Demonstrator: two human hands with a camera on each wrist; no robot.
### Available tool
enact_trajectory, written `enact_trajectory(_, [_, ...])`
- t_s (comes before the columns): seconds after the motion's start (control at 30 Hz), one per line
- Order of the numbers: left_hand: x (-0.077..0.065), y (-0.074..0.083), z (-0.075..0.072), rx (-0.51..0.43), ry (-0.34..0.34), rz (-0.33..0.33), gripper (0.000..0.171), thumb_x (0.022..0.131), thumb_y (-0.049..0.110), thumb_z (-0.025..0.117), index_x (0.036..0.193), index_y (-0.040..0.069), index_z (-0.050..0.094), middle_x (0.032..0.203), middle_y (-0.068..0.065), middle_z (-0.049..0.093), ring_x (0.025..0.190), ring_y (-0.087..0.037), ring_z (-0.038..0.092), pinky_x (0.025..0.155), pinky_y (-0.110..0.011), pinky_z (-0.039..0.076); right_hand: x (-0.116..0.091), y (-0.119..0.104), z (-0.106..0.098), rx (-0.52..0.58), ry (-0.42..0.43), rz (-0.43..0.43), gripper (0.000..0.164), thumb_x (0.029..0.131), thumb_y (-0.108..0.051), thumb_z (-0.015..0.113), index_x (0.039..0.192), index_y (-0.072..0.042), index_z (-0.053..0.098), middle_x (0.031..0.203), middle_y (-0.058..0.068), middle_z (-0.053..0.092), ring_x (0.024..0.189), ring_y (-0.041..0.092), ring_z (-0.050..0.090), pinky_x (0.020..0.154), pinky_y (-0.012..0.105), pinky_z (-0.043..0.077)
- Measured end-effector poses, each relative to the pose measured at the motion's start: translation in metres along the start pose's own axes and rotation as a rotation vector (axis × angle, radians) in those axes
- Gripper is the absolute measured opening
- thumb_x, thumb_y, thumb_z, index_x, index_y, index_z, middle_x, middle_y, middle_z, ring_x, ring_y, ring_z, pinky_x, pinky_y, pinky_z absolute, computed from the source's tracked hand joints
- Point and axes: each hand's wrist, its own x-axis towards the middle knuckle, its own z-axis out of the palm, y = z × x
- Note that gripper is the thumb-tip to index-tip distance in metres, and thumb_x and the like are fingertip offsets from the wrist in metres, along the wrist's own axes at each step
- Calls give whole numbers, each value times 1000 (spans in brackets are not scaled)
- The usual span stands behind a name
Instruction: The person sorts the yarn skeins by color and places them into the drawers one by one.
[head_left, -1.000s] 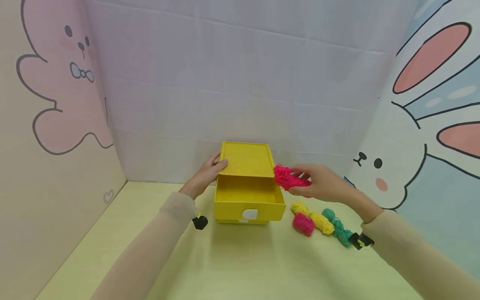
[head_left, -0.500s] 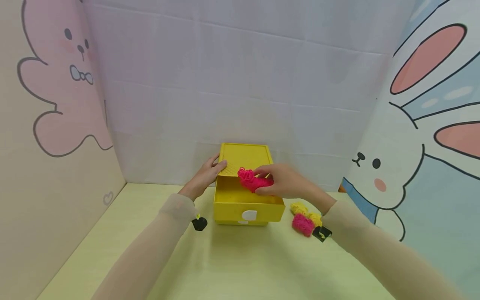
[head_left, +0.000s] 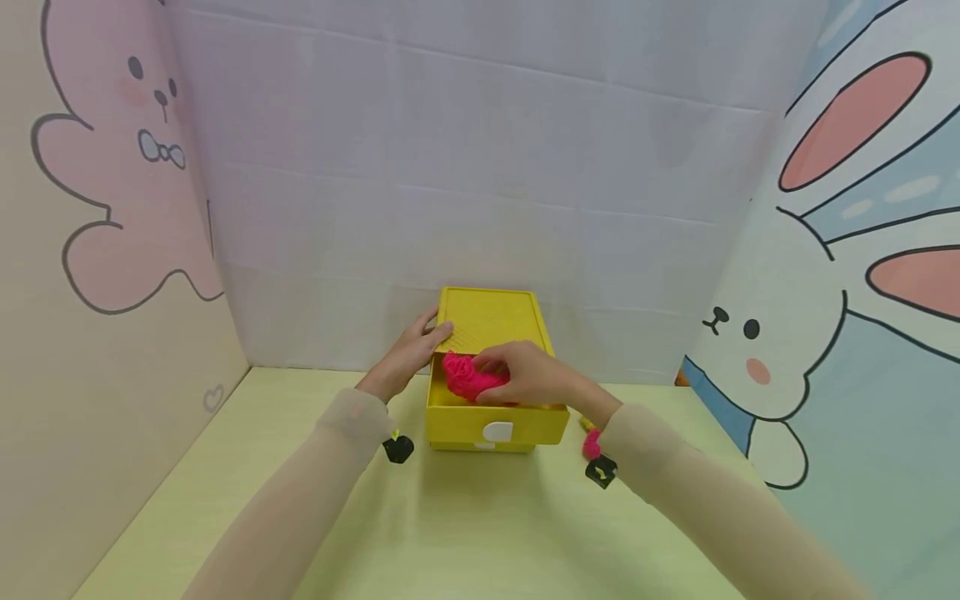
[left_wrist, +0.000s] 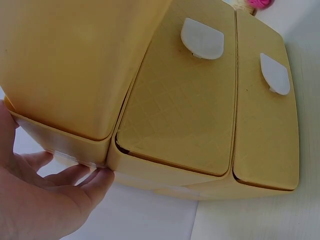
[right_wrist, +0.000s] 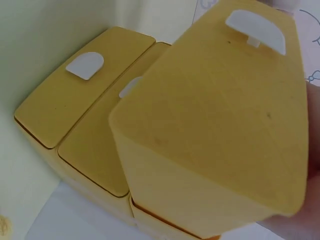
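Note:
A yellow drawer cabinet (head_left: 495,317) stands near the back wall with its top drawer (head_left: 457,425) pulled out. My left hand (head_left: 408,354) rests at the cabinet's upper left side, thumb over the top edge; in the left wrist view its fingertips press the side wall. Reaching into the open drawer, my right hand (head_left: 532,375) pinches a bright pink skein of yarn (head_left: 465,379) below the level of the cabinet top. The right wrist view shows the drawer front with its white tab (right_wrist: 257,30), hiding the yarn and most of that hand.
Beneath the pulled-out drawer, two lower drawers (left_wrist: 180,110) are closed, each with a white tab. Right of the cabinet, a darker pink skein (head_left: 592,444) and a bit of yellow yarn (head_left: 587,423) show on the table, partly covered by my right forearm.
My right hand has carried the bright pink skein leftward from beside the cabinet, over the drawer and down into it. The left hand has stayed at the cabinet's side.

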Motion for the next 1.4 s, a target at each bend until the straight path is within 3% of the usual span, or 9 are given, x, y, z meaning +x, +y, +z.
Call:
enact_trajectory(0.33, [0,-2,1,4,-6,17,75,112,47,51,173,23,14,170,-16,33,152,-37,41,125,-57,33,15,5,14,-30,-46,-43,41,96,-20,83,131,-3,73,114,4,77,95,12,68,89,21,57])
enact_trajectory(0.47, [1,-3,1,9,3,14,74,112,47,51,173,24,15,170,-15,33,154,-37,38,126,-58,31,20,4,16,-40,-70,-48,39,96,-18,82,132,-4,73,116,4,77,98,12,69,92,23,58])
enact_trajectory(0.73, [1,-2,0,-10,6,13,73,112,45,51,173,23,16,169,-17,36,149,-37,46,125,-58,32,25,5,19,-57,-97,-48,41,97,-19,81,134,-5,71,121,3,77,104,14,71,97,26,57])
enact_trajectory(1.13, [-1,-1,0,9,-4,9,75,112,48,50,173,24,13,171,-16,33,151,-37,43,125,-57,33,19,5,14,-47,-99,-29,41,98,-21,80,135,-4,71,125,5,76,109,16,71,100,29,57])
enact_trajectory(1.4, [1,-2,1,10,-1,7,75,112,48,50,173,24,14,170,-16,34,150,-37,45,124,-57,36,16,5,7,-51,-183,30,41,104,-29,72,140,-9,69,127,0,73,106,14,63,102,30,53])
